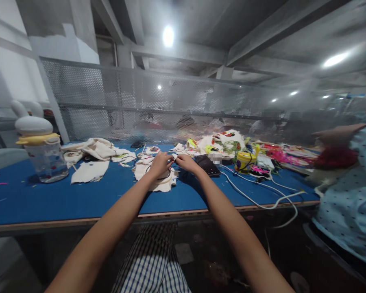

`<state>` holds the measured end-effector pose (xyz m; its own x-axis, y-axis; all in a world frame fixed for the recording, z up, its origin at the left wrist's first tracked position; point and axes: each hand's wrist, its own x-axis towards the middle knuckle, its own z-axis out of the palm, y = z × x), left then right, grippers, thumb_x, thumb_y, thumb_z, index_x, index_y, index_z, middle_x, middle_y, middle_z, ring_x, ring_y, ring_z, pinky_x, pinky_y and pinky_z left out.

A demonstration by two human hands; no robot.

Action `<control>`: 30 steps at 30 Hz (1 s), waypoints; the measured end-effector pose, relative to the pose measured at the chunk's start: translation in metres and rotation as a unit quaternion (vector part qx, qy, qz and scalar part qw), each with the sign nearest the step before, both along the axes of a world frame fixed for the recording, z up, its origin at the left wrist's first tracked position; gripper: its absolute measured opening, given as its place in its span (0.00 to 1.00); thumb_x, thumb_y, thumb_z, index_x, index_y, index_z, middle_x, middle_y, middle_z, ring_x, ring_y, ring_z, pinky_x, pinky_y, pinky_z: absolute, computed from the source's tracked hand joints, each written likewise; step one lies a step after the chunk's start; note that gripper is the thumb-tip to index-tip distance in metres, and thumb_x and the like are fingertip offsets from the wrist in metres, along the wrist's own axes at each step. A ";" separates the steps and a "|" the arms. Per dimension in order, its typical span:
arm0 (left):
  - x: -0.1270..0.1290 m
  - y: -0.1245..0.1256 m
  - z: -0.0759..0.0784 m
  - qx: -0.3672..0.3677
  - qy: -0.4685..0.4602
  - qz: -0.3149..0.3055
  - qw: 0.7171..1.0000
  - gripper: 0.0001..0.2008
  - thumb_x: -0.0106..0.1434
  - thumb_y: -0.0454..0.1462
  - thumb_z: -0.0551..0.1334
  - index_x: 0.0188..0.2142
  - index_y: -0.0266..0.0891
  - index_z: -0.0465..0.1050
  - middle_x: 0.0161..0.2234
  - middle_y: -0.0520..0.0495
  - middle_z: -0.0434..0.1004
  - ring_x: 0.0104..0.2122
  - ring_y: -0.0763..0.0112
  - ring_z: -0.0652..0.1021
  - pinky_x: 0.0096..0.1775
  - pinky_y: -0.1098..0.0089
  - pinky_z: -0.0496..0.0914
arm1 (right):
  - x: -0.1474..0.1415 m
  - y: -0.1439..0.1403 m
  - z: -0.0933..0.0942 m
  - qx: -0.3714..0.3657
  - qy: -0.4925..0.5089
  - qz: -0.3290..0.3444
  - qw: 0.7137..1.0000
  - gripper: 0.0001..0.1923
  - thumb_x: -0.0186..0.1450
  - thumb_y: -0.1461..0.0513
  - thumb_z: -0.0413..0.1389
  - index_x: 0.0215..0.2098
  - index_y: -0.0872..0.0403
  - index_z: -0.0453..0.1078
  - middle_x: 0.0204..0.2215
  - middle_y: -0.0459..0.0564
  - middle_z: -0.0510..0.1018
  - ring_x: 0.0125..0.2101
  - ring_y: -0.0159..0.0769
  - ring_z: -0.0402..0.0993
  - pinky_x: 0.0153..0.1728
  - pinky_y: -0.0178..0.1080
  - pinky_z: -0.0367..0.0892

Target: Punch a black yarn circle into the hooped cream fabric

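Cream fabric lies under both outstretched hands, left and right.

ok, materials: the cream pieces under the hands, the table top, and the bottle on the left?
Cream pieces: look like woven cloth, matte, with soft folds and ragged edges. Both hands, left hand and right hand, rest on them.
Table top: blue matte sheet, maybe felt or laminate, over a pale board edge.
Bottle: clear plastic by the look, with a yellow collar and a glossy white lid.

Blue table, cream cloth, yellow-lidded bottle, blue-white checked trousers.
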<state>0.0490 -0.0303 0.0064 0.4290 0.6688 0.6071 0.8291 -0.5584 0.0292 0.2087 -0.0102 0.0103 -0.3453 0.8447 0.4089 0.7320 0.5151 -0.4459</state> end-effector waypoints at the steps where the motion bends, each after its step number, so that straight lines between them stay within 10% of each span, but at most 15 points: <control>1: 0.000 0.000 0.000 0.000 -0.002 0.000 1.000 0.08 0.62 0.36 0.59 0.37 0.39 0.77 0.30 0.44 0.72 0.35 0.62 0.70 0.41 0.65 0.62 | 0.000 0.001 0.000 0.002 0.001 -0.001 1.000 0.12 0.60 0.66 0.46 0.19 0.55 0.62 0.19 0.44 0.67 0.25 0.31 0.62 0.27 0.33 0.52; 13: 0.001 -0.002 0.001 0.011 -0.007 0.010 1.000 0.08 0.62 0.35 0.57 0.37 0.36 0.75 0.32 0.43 0.74 0.37 0.61 0.70 0.43 0.64 0.63 | -0.003 -0.005 0.003 -0.088 0.126 0.106 0.982 0.09 0.60 0.62 0.47 0.24 0.56 0.63 0.19 0.42 0.65 0.23 0.28 0.61 0.28 0.32 0.56; 30: 0.003 0.000 -0.003 0.015 -0.027 -0.018 0.999 0.07 0.61 0.36 0.58 0.32 0.37 0.74 0.30 0.44 0.72 0.35 0.61 0.69 0.42 0.63 0.63 | -0.003 -0.004 0.000 -0.065 0.109 0.076 0.989 0.03 0.51 0.64 0.48 0.20 0.54 0.59 0.16 0.39 0.59 0.21 0.27 0.54 0.24 0.32 0.50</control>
